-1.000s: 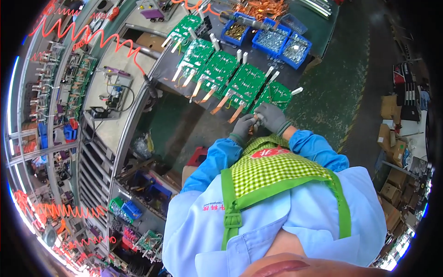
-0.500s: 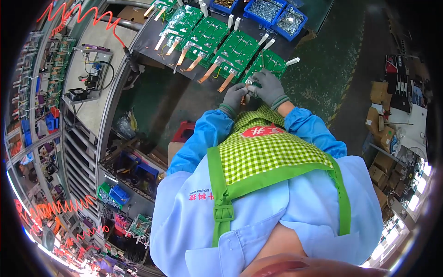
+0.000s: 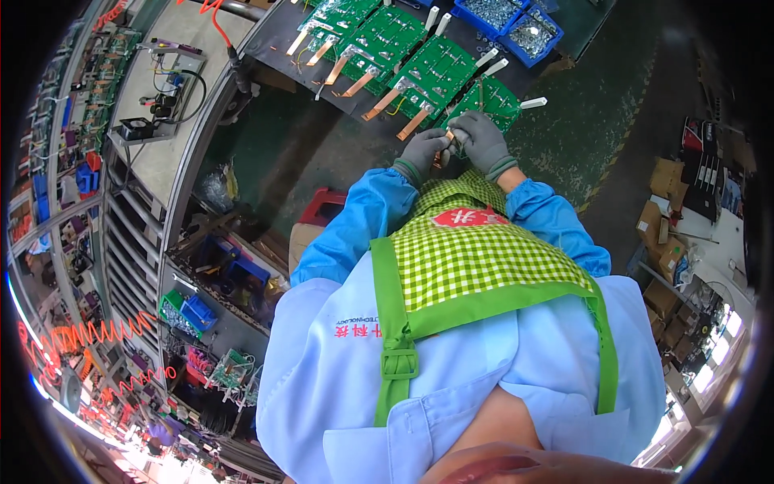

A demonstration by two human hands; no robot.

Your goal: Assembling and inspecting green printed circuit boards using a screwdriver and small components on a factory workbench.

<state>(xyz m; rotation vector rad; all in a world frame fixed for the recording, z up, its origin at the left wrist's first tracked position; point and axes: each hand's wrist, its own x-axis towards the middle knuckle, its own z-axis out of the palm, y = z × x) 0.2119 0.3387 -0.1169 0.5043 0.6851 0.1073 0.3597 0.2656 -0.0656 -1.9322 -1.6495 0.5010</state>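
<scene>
At the near edge of the table, my two gloved hands meet by the rightmost green circuit board (image 3: 492, 101). My left hand (image 3: 421, 153) is closed on a copper strip (image 3: 449, 136), a little of which shows between the hands. My right hand (image 3: 482, 142) is bent over the strip's board-side end with its fingers pinched together. What those fingers hold is hidden. To the left, more circuit boards (image 3: 435, 73) lie in a slanting row, their copper strips (image 3: 414, 123) sticking out past the table edge and white pieces at their far ends.
Blue bins of small metal hardware (image 3: 532, 36) stand at the table's far right. A red coiled air hose (image 3: 218, 24) hangs at the upper left beside a metal frame. Below it are shelves with a green bin and a blue bin (image 3: 197, 313). Cardboard boxes (image 3: 665, 181) are stacked at right.
The view has shifted, so the table and boards sit higher and farther right. Both hands stay together at the same copper strip, with the fingers slightly rearranged and more copper showing.
</scene>
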